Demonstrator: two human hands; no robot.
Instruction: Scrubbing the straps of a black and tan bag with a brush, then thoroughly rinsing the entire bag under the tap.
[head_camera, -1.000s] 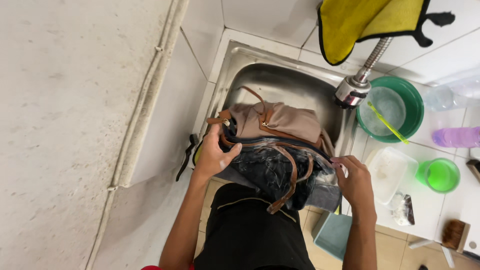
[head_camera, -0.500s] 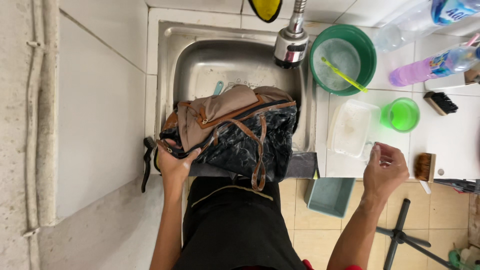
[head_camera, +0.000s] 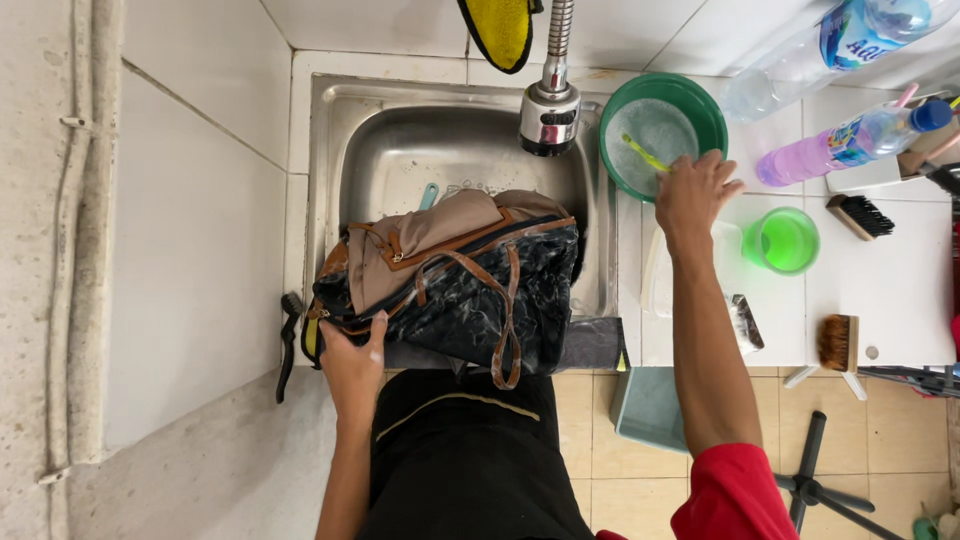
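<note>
A dark, tan and brown bag (head_camera: 455, 285) with brown straps lies over the front rim of a steel sink (head_camera: 440, 150). My left hand (head_camera: 352, 362) grips the bag's near left corner. My right hand (head_camera: 695, 190) reaches to the green basin (head_camera: 700, 105) of soapy water on the white counter, its fingers at a yellow-green brush handle (head_camera: 643, 153) that rests in the basin. Whether the fingers have closed on the handle cannot be told.
A tap (head_camera: 550, 100) hangs over the sink, with a yellow cloth (head_camera: 500, 30) above it. On the counter stand a green cup (head_camera: 782, 240), a purple bottle (head_camera: 850, 145), a clear bottle (head_camera: 830, 45), brushes (head_camera: 858, 215) and a clear tub (head_camera: 655, 280). A black brush (head_camera: 288, 340) hangs at left.
My right hand has let go of the bag's right side and moved out and up to the green basin. My left hand stays on the bag. The view has shifted.
</note>
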